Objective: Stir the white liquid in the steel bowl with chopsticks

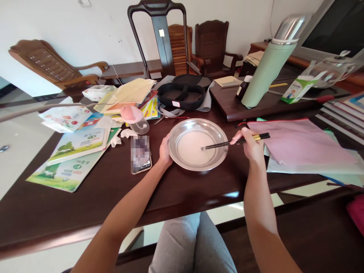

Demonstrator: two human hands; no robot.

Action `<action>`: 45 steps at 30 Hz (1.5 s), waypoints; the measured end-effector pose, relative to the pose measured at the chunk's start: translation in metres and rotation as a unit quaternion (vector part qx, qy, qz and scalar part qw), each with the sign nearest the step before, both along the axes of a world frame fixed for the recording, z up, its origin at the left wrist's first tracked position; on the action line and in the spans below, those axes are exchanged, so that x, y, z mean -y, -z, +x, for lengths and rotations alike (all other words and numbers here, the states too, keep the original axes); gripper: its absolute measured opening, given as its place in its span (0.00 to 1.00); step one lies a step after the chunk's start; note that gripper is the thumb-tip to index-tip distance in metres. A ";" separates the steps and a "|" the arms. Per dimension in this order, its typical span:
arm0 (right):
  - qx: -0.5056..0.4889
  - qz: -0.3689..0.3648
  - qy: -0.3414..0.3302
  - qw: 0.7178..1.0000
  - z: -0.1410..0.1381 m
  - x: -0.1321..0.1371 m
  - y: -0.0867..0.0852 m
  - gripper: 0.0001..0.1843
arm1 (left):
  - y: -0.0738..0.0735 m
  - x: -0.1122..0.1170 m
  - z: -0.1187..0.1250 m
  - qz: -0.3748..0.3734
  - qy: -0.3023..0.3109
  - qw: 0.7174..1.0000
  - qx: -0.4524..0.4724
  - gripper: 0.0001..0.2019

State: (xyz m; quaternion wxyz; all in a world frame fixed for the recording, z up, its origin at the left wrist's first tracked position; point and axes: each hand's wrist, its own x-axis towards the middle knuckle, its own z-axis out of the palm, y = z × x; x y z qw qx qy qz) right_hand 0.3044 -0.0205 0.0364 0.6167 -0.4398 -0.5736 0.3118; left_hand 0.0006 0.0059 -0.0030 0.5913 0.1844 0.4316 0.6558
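A round metal bowl (218,136) sits on the dark wooden table in front of me, holding a whitish liquid (190,146). Against its left side, my left hand (165,150) grips the rim, the fingertips partly hidden behind it. My right hand (250,144) is closed around a pair of black chopsticks (224,144) with gold bands near their upper ends. Their tips reach into the liquid near the middle of the bowl.
Left of the bowl lie a phone (146,167), crumpled tissues (127,133), a pink-lidded cup (135,117) and booklets (68,167). Behind stands a black case (182,100). To the right are a green thermos (269,72), a pink pouch (301,140) and a glass teapot (332,72).
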 end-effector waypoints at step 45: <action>0.077 -0.047 -0.120 0.989 -0.012 0.003 -0.007 0.34 | -0.002 0.001 0.000 0.011 0.004 1.000 -0.020 0.14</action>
